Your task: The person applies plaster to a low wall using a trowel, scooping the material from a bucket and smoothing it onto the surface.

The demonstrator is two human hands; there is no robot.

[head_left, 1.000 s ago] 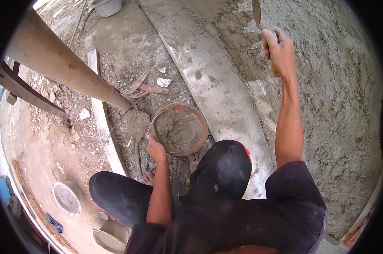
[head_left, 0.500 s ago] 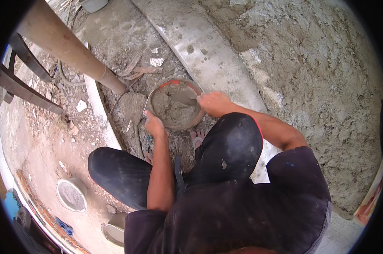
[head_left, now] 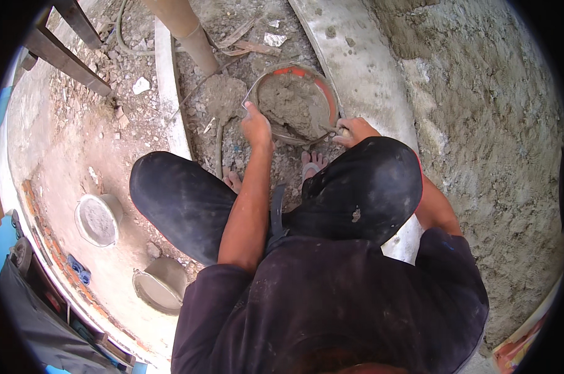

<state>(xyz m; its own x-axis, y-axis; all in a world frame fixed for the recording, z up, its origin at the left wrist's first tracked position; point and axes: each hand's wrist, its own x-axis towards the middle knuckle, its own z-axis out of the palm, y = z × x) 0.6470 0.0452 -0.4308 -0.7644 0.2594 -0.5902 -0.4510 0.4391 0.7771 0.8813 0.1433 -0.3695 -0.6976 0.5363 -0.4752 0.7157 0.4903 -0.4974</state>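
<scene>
Dark beams: 2 curved lengths, far left of the left hand and beyond it.
Blue item: small, on the ground, far left of the left hand and closer to the body; too small to tell its kind.
Pale pail: round, gray inside, well left of the left hand and nearer the body.
Gray pail: tilted in view, left of the left forearm, behind the knee.
White strip: long, narrow, left of the left hand, running away from the body.
Pole: thick, tan, beyond the left hand and to its left.
Mortar-gray lump: roundish, just left of the left hand; stick-like handle runs from it toward the body.
Left hand: closed on the bucket's wire handle; hand at the rim's left side.
Bucket: orange inside the rim, between the 2 hands, slightly beyond them; holds thick gray mortar.
Right hand: fingers curled round a pale tool handle, hand just off the bucket's near right rim; tool's far end unclear.
Ledge: pale concrete, beyond the right hand, passing to its right.
Mortared surface: rough, gray, well right of the right hand.
</scene>
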